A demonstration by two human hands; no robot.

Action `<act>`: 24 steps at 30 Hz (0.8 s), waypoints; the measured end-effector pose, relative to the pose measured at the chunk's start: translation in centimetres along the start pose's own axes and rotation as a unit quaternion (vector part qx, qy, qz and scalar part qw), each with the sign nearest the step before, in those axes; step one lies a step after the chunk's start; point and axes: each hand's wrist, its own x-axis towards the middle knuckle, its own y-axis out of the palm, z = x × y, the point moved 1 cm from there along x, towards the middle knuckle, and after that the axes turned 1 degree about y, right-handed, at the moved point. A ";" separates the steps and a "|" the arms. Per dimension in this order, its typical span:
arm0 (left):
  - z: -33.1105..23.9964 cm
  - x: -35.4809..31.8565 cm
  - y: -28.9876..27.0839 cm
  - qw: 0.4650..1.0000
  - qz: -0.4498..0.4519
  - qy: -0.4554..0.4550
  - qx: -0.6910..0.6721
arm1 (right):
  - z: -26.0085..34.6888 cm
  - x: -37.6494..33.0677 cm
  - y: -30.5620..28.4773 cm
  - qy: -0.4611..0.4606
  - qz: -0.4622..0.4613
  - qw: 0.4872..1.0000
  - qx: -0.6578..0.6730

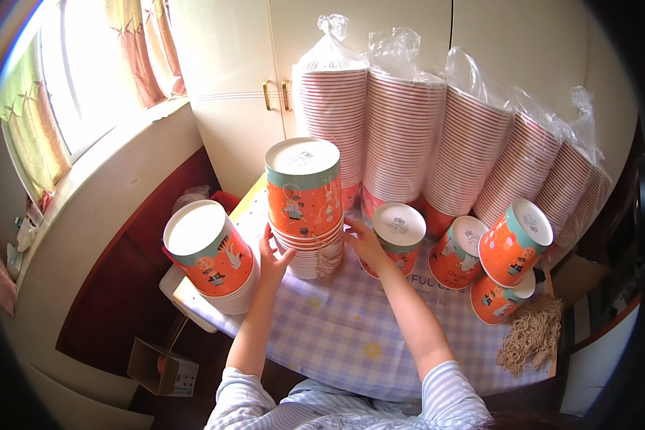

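A tall stack of orange paper buckets with a green band [302, 201] stands upside down in front of me, white bases up. My left hand [271, 259] presses its left side, thumb and fingers spread around the lower rims. On the opposite side my right hand [364, 242] touches the stack with its fingertips, some of them hidden behind it. Beige cord [330, 259] dangles down the stack's right front, close to the right hand. Another upside-down bucket stack [211, 258] leans a little at the left table edge.
Tall bagged stacks of paper buckets [406, 136] line the back. Single upturned buckets [400, 247] stand at right, one [514, 244] on top of another [500, 304]. A beige cord bundle [530, 337] lies at the right edge of the checked tablecloth [337, 344]. Below left sits a cardboard box [161, 369].
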 end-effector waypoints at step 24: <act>-0.2 0.4 0.1 0.999 -0.008 0.031 -0.011 | -0.3 0.0 1.6 -0.031 -0.073 0.995 0.052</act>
